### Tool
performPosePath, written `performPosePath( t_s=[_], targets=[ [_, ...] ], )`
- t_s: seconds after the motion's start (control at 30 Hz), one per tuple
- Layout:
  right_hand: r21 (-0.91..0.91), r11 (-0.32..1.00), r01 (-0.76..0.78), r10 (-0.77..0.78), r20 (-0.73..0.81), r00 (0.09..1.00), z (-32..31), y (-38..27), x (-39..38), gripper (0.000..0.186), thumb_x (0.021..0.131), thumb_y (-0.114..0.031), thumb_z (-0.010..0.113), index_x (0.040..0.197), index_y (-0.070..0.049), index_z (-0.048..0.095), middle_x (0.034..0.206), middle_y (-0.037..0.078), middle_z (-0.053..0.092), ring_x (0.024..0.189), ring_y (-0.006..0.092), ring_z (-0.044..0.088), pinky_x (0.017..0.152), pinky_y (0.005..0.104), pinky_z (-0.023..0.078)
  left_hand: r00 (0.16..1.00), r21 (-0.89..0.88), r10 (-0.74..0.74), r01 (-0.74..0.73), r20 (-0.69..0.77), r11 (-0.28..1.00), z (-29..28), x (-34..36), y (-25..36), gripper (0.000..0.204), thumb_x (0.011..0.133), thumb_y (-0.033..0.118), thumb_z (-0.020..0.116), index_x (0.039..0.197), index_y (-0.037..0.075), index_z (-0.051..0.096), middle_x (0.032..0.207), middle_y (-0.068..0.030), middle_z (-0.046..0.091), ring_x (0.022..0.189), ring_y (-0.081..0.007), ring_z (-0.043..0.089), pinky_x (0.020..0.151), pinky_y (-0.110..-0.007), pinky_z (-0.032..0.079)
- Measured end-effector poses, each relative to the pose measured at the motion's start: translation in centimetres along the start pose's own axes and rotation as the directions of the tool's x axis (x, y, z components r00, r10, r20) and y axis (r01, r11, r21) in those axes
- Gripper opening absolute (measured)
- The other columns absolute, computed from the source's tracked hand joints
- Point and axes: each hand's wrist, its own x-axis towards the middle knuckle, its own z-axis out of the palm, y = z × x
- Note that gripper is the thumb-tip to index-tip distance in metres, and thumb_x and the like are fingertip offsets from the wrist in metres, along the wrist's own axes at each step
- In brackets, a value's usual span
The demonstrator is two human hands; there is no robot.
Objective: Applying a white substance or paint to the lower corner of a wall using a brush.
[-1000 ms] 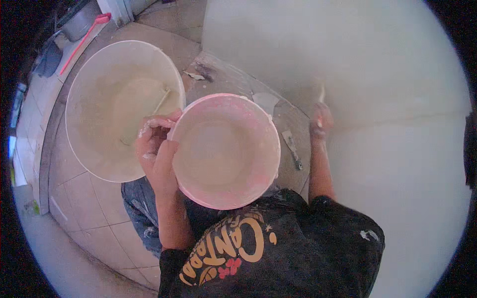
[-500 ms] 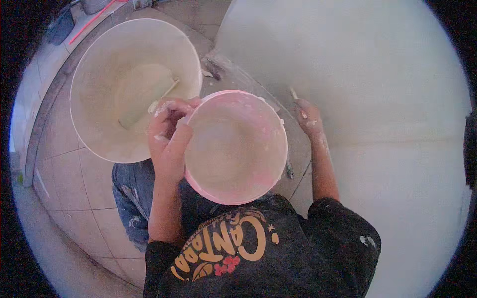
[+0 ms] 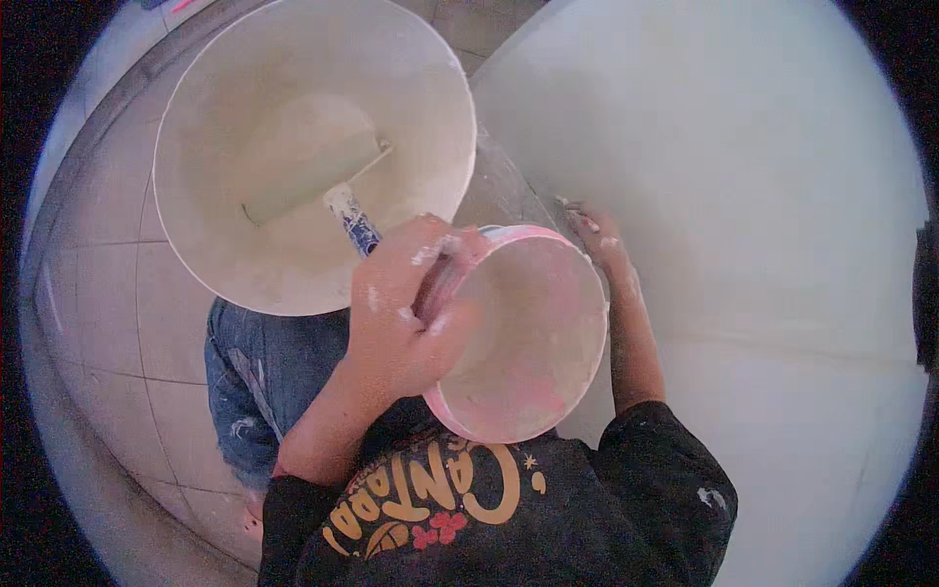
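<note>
The left hand (image 3: 406, 313) has its grip closed over the left side of the pink bucket (image 3: 558, 293), fingers and thumb pinching the rim, with pale smears on the knuckles. That bucket sits in front of the person's black T-shirt (image 3: 626, 509), its mouth facing up toward the head camera and its inner wall coated with a pale film. Just beside it, up and to the left, stands a larger white tub (image 3: 210, 147) with a paint roller (image 3: 315, 183) lying inside; the roller's blue-and-white handle (image 3: 356, 222) slants toward the left hand and passes out of sight behind it. The right hand (image 3: 601, 240) is stretched forward beside the smooth pale wall (image 3: 763, 225), its fingers bent; whether that grip has hold of anything, and how far it is open, I cannot tell. Paint-marked jeans (image 3: 279, 362) show below the tub, over the tiled floor (image 3: 108, 293).
</note>
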Motion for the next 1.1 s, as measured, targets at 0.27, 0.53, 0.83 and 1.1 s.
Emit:
performPosePath(
  t_s=[0.27, 0.53, 0.83, 1.1],
  targets=[
    [-0.22, 0.967, 0.132, -0.137, -0.009, 0.991, 2.8, -1.6, 5.2, 0.032, 0.089, -0.028, 0.053, 0.112, -0.007, 0.063, 0.105, 0.022, 0.064, 0.097, 0.0422, 0.059, 0.082, 0.0464, 0.048, 0.996, 0.102, 0.079, -0.082, 0.033, 0.991, 0.4, 1.1, -0.3, 0.03, 0.064, 0.008, 0.058, 0.093, 0.002, 0.055, 0.082, -0.0167, 0.056, 0.075, -0.0379, 0.056, 0.067, -0.042, 0.046],
    [-0.446, 0.894, 0.031, -0.072, -0.076, 0.994, -3.3, -9.0, 2.0, 0.025, 0.088, -0.024, 0.054, 0.104, -0.008, 0.063, 0.089, 0.022, 0.063, 0.085, 0.0425, 0.061, 0.07, 0.0485, 0.047, 0.999, 0.082, 0.038, -0.038, 0.006, 0.996, 1.4, 2.0, -1.2, 0.028, 0.062, 0.007, 0.058, 0.089, 0.001, 0.054, 0.078, -0.016, 0.053, 0.069, -0.0373, 0.053, 0.062, -0.042, 0.044],
    [-0.232, 0.938, 0.259, -0.254, 0.05, 0.966, 2.9, 2.1, 12.8, 0.032, 0.088, -0.027, 0.059, 0.114, -0.008, 0.061, 0.098, 0.022, 0.063, 0.088, 0.0421, 0.06, 0.074, 0.0483, 0.049, 1.0, 0.067, 0.023, -0.024, 0.02, 0.997, 2.3, 2.7, -1.3, 0.026, 0.062, 0.009, 0.059, 0.087, 0.002, 0.054, 0.075, -0.0161, 0.052, 0.069, -0.0382, 0.052, 0.062, -0.044, 0.043],
    [-0.27, 0.963, -0.006, 0.018, 0.043, 0.999, -4.7, -12.3, 8.1, 0.028, 0.089, -0.026, 0.057, 0.111, -0.01, 0.063, 0.104, 0.018, 0.063, 0.095, 0.0384, 0.059, 0.081, 0.0463, 0.047, 0.994, 0.094, 0.021, -0.011, -0.11, 0.996, 2.3, 2.1, -0.9, 0.031, 0.065, 0.015, 0.064, 0.091, 0.002, 0.055, 0.084, -0.0162, 0.057, 0.078, -0.0375, 0.056, 0.069, -0.046, 0.046]
  ],
)
